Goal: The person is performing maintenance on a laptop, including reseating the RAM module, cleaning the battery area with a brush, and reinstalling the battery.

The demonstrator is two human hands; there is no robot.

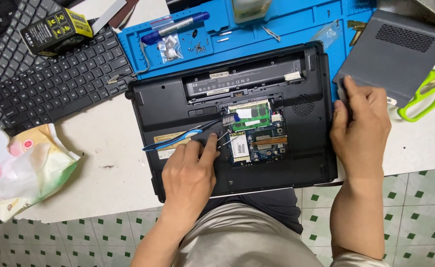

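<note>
Left hand [190, 170] lies on the laptop [178, 106] base, fingers loosely curled, index finger beside a blue toothbrush [190, 133] whose bristles touch the open memory bay; whether it grips the brush cannot be told. Right hand [360, 126] clasps the laptop's right edge, thumb on top. The laptop lies upside down on the white table [108, 163], partly on a blue mat [296, 22]. Farther left: tissue pack [27, 168], loose keyboard [54, 79]. Far right: grey cover [395, 54], green scissors [427, 96].
</note>
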